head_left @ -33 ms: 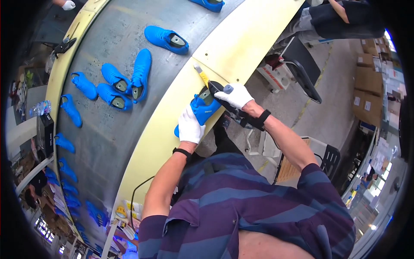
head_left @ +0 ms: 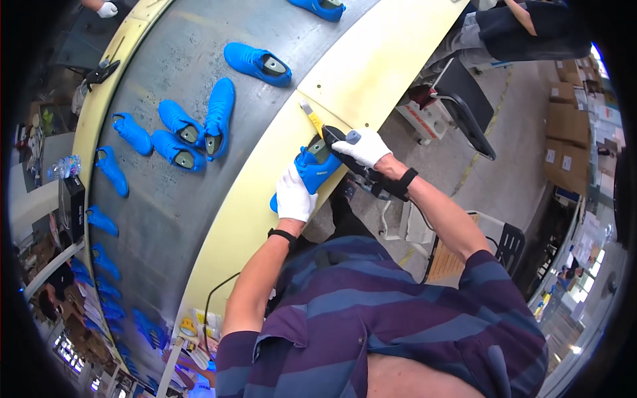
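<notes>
My left hand (head_left: 294,197), in a white glove, grips a blue shoe (head_left: 313,171) at the yellow table edge, with its fingers wrapped over the toe side. The shoe's heel end and grey-lined opening point away from me. My right hand (head_left: 366,148), also gloved in white, closes around a black handheld tool (head_left: 334,137) with a grey rounded part. That tool sits right beside the shoe's opening; its exact kind is not clear. Just beyond it, a yellow-handled tool with a flat metal tip (head_left: 312,118) touches or nearly touches the black one.
A grey conveyor belt (head_left: 179,219) with yellow borders curves along the left, carrying several blue shoes (head_left: 219,113). Another person (head_left: 524,30) stands at the upper right, near a black-backed chair (head_left: 464,106). Cardboard boxes (head_left: 564,139) stack at the far right. A wooden-seated chair (head_left: 451,255) stands right of me.
</notes>
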The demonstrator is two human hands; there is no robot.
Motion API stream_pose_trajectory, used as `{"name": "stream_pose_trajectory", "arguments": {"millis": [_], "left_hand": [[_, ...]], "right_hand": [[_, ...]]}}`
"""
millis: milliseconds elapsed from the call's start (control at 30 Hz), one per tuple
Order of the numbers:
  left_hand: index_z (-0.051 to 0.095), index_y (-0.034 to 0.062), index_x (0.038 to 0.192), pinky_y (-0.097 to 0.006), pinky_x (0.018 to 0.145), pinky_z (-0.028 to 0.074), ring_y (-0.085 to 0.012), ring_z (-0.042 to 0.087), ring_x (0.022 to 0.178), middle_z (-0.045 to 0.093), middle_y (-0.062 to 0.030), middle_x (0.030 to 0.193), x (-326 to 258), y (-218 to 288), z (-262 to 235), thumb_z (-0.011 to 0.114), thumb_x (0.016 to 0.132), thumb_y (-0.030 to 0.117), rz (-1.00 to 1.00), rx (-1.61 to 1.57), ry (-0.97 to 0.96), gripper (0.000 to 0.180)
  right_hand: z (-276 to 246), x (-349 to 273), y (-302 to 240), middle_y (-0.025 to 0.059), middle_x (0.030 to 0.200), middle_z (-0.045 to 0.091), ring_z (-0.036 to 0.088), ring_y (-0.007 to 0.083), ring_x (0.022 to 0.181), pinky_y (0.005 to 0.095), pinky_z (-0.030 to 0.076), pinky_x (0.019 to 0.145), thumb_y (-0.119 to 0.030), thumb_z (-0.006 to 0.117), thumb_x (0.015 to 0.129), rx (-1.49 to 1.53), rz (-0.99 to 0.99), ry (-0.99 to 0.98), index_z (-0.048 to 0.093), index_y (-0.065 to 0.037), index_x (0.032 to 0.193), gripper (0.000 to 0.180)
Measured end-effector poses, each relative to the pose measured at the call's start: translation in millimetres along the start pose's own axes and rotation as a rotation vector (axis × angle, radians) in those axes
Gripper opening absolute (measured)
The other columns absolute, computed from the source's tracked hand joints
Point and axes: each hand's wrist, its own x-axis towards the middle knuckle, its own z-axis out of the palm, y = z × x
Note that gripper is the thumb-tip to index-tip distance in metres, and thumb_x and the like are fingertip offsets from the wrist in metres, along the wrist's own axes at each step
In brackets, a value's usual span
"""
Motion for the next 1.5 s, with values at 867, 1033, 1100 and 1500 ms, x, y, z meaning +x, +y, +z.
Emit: {"name": "stream_pose_trajectory", "arguments": {"millis": [867,1033,1100,1500], "left_hand": [[0.035,0.006,0.158,-0.042,0.101,0.056,-0.0321,0.071,0.118,0.066,-0.018,0.134,-80.9,47.3,-209.0,0.085,0.078,0.009,0.027,-0.474,0.191,0.095],[0.032,0.0054,0.161,-0.041,0.104,0.055,-0.0277,0.069,0.122,0.065,-0.016,0.137,-83.4,57.3,-213.5,0.083,0.078,0.006,-0.08,-0.547,0.162,0.097],[0.033,0.0052,0.161,-0.041,0.105,0.054,-0.0279,0.069,0.123,0.064,-0.0161,0.137,-82.7,57.7,-210.4,0.082,0.077,0.006,-0.05,-0.562,0.162,0.097],[0.033,0.0037,0.157,-0.043,0.104,0.054,-0.0333,0.068,0.124,0.062,-0.0204,0.137,-96.7,64.5,-204.6,0.084,0.075,0.008,0.007,-0.539,0.035,0.097]], "right_hand": [[-48.5,140.1,23.0,0.0291,0.121,0.069,0.069,0.0442,0.112,0.0485,0.056,0.097,-0.029,0.073,0.093,-0.439,-0.407,0.479,0.065,0.002,0.128,0.048],[-59.6,93.1,-23.4,0.0276,0.125,0.07,0.068,0.0427,0.114,0.0472,0.054,0.101,-0.026,0.072,0.093,-0.434,-0.388,0.464,0.068,0.001,0.129,0.044],[-59.7,62.3,-45.7,0.0257,0.122,0.071,0.069,0.0411,0.113,0.0468,0.055,0.1,-0.028,0.07,0.097,-0.236,-0.507,0.361,0.07,0.0,0.125,0.04],[-17.4,-110.7,-133.6,0.0186,0.133,0.068,0.065,0.0295,0.125,0.0399,0.05,0.109,-0.045,0.065,0.101,0.341,-0.452,-0.386,0.063,-0.005,0.141,0.057]]}}
